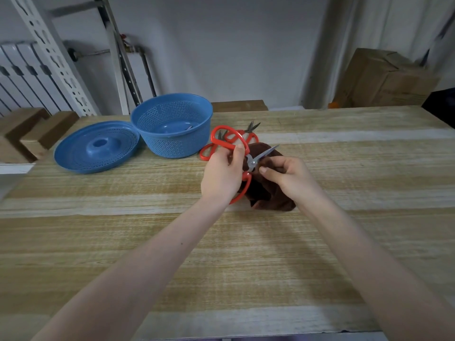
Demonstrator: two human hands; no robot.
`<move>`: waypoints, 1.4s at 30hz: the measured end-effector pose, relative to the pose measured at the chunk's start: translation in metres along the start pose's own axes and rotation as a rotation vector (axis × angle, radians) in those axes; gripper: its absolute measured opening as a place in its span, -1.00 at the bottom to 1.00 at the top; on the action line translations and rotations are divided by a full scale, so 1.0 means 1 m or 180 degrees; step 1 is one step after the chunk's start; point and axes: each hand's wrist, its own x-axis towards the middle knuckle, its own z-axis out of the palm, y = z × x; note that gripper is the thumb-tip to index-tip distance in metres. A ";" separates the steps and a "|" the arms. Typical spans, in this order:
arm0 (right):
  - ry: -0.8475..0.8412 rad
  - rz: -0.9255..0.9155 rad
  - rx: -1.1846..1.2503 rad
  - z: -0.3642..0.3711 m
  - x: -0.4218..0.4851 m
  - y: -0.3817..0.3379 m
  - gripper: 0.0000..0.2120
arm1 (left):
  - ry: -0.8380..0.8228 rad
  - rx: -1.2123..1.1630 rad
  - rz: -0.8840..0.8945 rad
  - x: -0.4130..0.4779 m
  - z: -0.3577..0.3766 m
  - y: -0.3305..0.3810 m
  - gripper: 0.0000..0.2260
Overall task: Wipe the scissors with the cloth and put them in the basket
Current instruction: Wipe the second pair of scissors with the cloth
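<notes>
Your left hand (222, 175) curls its fingers (238, 153) round a handle loop of the red scissors (252, 162); your right hand (288, 177) pinches the brown cloth (261, 193) at the blade. More scissors (242, 137) lie just beside the blue basket (172, 143) (lid (97, 148) alongside) on the worktop (344, 156).

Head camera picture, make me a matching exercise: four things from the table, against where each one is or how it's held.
Things:
1 basket
2 lid
3 cloth
4 held scissors

States:
A gripped by the left hand at a red handle
B uncovered, standing on the table
C pinched by the right hand
D lying to the left of the basket

Pairs: 1-B, 2-D, 3-C, 4-A
</notes>
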 end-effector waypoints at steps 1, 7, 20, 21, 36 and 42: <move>0.0048 0.0000 0.0085 0.002 0.001 0.000 -0.83 | 0.0026 0.0010 0.0032 0.000 0.001 0.002 -0.65; 0.0438 -0.0061 0.0157 0.015 0.002 -0.002 -0.89 | 0.0174 0.0074 0.0048 -0.006 0.004 0.006 -0.66; 0.0722 -0.0259 -0.0040 0.015 -0.004 0.013 -0.66 | -0.0061 -0.0182 -0.0194 -0.003 0.003 0.000 -0.64; 0.0669 -0.0229 -0.0046 0.014 -0.004 0.012 -0.69 | -0.0057 -0.0196 -0.0221 -0.003 0.003 -0.001 -0.65; 0.1022 0.0145 -0.0635 -0.028 -0.010 0.007 -0.80 | 0.0258 -0.0299 -0.0676 0.021 -0.044 -0.002 -0.69; 0.2005 -0.0294 -0.0578 -0.028 0.012 -0.018 -0.54 | -0.0084 0.1182 0.0090 0.013 -0.043 -0.003 -0.68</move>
